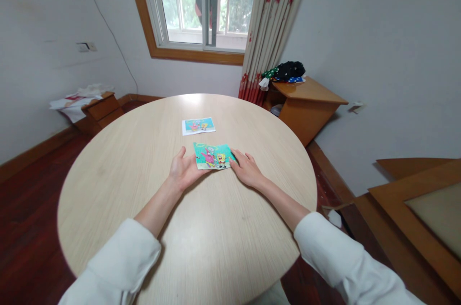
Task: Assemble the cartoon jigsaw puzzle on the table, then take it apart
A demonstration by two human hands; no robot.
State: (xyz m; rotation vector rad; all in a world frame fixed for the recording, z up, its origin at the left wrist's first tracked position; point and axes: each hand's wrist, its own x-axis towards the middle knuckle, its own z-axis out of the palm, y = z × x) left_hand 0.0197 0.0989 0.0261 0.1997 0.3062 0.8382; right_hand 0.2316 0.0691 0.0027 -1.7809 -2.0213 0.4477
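Note:
A bright cartoon picture card [212, 157], turquoise with a pink starfish figure and a yellow square one, is held between my hands just above the round table. My left hand [183, 169] is palm up, its fingers under the card's left and lower part and partly hidden by it; the thumb sticks up, away from the card. My right hand [247, 168] grips the right edge, palm down. Beyond the card, a second picture sheet [199, 126] with a similar print and a white border lies flat on the table.
The pale round wooden table [216, 228] fills the middle. Behind it are a window [205, 2] and a long curtain [273, 21]. Dark cloth [290, 71] is piled on a wooden cabinet [309, 93] at the back right. A wooden chair [414, 199] stands at right.

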